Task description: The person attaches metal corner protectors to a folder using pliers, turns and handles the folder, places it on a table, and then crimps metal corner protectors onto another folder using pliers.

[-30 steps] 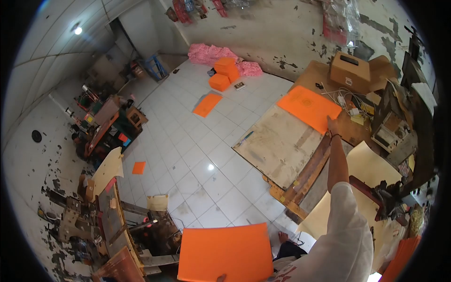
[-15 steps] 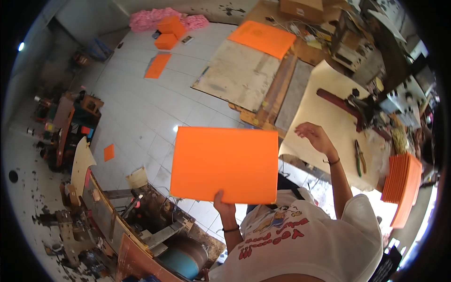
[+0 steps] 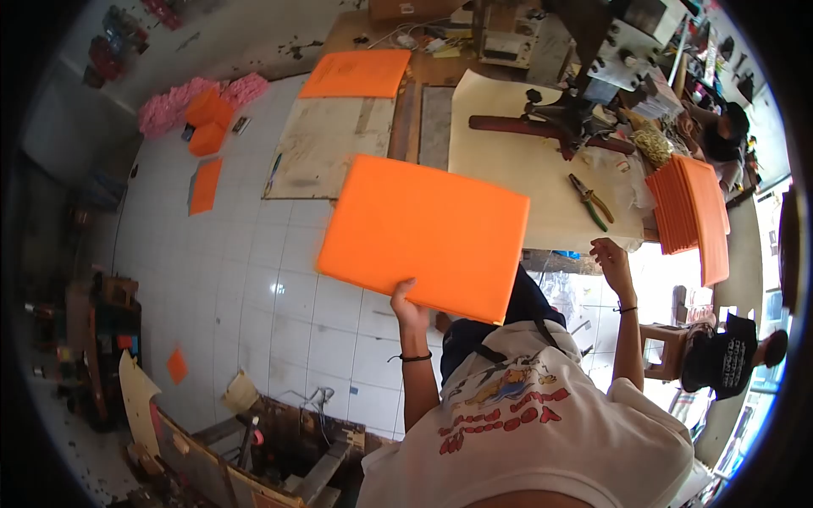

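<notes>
My left hand (image 3: pixel 410 310) grips the lower edge of a flat, rectangular orange panel (image 3: pixel 428 233), its thumb on the upper face and the other fingers hidden underneath. The panel is held tilted above the floor and in front of the workbench. My right hand (image 3: pixel 613 261) hangs beside the bench's front edge with loosely bent fingers and nothing visible in it. Nearest to that hand, a pair of pliers (image 3: pixel 590 201) with green and yellowish handles lies on the cream sheet (image 3: pixel 517 186) covering the bench.
A stack of orange panels (image 3: pixel 677 207) stands at the bench's right end. Another orange piece (image 3: pixel 356 74) lies on a worn board (image 3: pixel 326 144). A dark metal press (image 3: pixel 567 118) rises at the back. More orange pieces (image 3: pixel 205 186) are on the tiled floor. A seated person (image 3: pixel 720 356) is at right.
My view has turned to the right. The orange panel has tilted in my left hand, and my right hand has dropped from over the cream sheet to beside the bench's front edge.
</notes>
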`<control>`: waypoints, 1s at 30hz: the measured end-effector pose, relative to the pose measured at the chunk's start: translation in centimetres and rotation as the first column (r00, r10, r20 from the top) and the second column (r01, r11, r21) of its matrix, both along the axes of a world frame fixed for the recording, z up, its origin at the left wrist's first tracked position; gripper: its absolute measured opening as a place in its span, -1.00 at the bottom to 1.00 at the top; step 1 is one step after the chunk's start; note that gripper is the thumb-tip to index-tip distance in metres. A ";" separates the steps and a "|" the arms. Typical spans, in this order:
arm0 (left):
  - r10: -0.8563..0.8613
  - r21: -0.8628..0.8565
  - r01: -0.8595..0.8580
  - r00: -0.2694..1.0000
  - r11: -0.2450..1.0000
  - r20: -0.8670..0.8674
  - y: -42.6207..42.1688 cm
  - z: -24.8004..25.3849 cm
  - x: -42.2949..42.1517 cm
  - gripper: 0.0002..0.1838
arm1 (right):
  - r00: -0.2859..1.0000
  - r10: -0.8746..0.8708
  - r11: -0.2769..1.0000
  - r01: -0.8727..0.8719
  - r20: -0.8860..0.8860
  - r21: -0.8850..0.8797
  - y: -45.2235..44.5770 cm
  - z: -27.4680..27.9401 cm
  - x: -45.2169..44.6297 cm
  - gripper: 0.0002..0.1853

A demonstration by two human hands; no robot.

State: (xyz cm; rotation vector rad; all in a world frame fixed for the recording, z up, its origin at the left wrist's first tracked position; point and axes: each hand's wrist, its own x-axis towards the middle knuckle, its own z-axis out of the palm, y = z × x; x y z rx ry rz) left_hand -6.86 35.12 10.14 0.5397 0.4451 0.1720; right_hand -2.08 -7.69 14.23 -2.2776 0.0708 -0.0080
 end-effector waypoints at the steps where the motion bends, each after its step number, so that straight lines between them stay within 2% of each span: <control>1: -0.033 0.000 0.033 0.999 0.999 0.013 -0.7 -0.3 0.8 -0.58 | 1.000 -0.016 1.000 0.016 -0.014 -0.006 -0.3 0.3 -0.1 -0.74; 4: -0.127 -0.037 0.128 0.991 0.991 0.041 -2.8 -2.7 1.6 -0.60 | 0.994 -0.002 0.999 0.007 -0.108 0.041 0.1 1.0 0.1 -0.75; 7: -0.150 -0.020 0.150 0.988 0.989 -0.019 -5.1 -4.7 1.8 -0.62 | 0.967 0.130 0.948 -0.056 -0.221 0.312 -0.6 -1.9 1.6 -0.67; 8: -0.167 -0.075 0.170 0.985 0.983 0.041 -5.7 -5.7 1.9 -0.64 | 0.953 0.139 0.926 -0.028 -0.269 0.377 -0.7 -2.4 2.2 -0.63; 10: -0.169 -0.103 0.171 0.985 0.980 0.031 -7.3 -6.1 2.0 -0.65 | 0.914 0.169 0.867 0.039 -0.368 0.497 1.6 -2.2 3.5 -0.56; 12: -0.165 -0.124 0.168 0.986 0.978 0.030 -8.7 -6.4 2.4 -0.66 | 0.868 0.259 0.836 0.018 -0.423 0.548 3.1 -2.1 4.6 -0.48; 14: -0.151 -0.138 0.156 0.987 0.978 0.045 -10.1 -7.0 3.3 -0.66 | 0.821 0.358 0.796 -0.019 -0.445 0.606 3.8 -2.3 5.7 -0.42; 17: -0.229 -0.102 0.238 0.969 0.966 0.095 -12.3 -8.2 5.0 -0.65 | 0.844 0.373 0.738 -0.018 -0.386 0.675 3.8 -3.6 6.4 -0.51; 18: -0.222 -0.059 0.227 0.971 0.972 0.082 -13.1 -8.4 5.8 -0.65 | 0.842 0.313 0.809 0.006 -0.439 0.588 4.0 -3.6 7.0 -0.54; 19: -0.212 -0.020 0.214 0.975 0.977 0.070 -13.9 -8.7 6.2 -0.65 | 0.876 0.296 0.875 -0.090 -0.380 0.476 3.5 -4.4 7.4 -0.55; 20: -0.201 0.019 0.201 0.978 0.979 0.056 -14.7 -8.9 6.7 -0.65 | 0.872 0.285 0.881 -0.075 -0.397 0.467 2.8 -4.7 7.7 -0.54; 23: -0.128 0.373 0.150 0.988 0.916 -0.083 -15.9 -9.4 7.8 -0.64 | 0.872 0.277 0.890 -0.074 -0.405 0.450 1.5 -3.4 9.0 -0.54; 26: -0.311 0.413 0.323 0.945 0.851 -0.099 -16.7 -7.2 8.2 -0.61 | 0.897 0.303 0.899 -0.156 -0.322 0.409 0.5 -3.4 10.5 -0.60; 29: -0.385 0.349 0.416 0.909 0.840 -0.158 -18.2 -8.4 8.1 -0.70 | 0.919 0.313 0.896 -0.201 -0.240 0.397 -0.1 -4.4 10.8 -0.67; 30: -0.338 0.420 0.399 0.916 0.815 -0.215 -19.3 -8.7 8.1 -0.65 | 0.928 0.310 0.896 -0.213 -0.207 0.390 -0.3 -5.0 11.1 -0.69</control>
